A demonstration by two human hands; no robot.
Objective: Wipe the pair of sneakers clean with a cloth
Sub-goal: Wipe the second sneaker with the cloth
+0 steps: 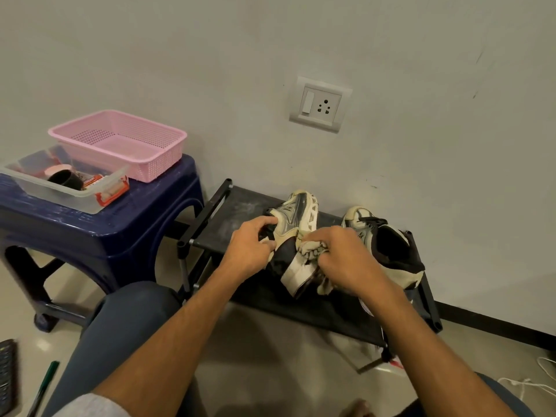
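On the black rack [240,206] by the wall [436,152], my left hand [251,248] clamps the tipped sneaker [293,216] while my right hand [346,260] bunches the cloth [310,251] against its sole [312,210], where short firm strokes should work best.

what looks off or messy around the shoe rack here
A whitish dusty smear marks the black rack top, left of the held sneaker. That shoe lies tipped on its side, only because the left hand grips it while the right hand presses the cloth on it. The other sneaker stands upright.
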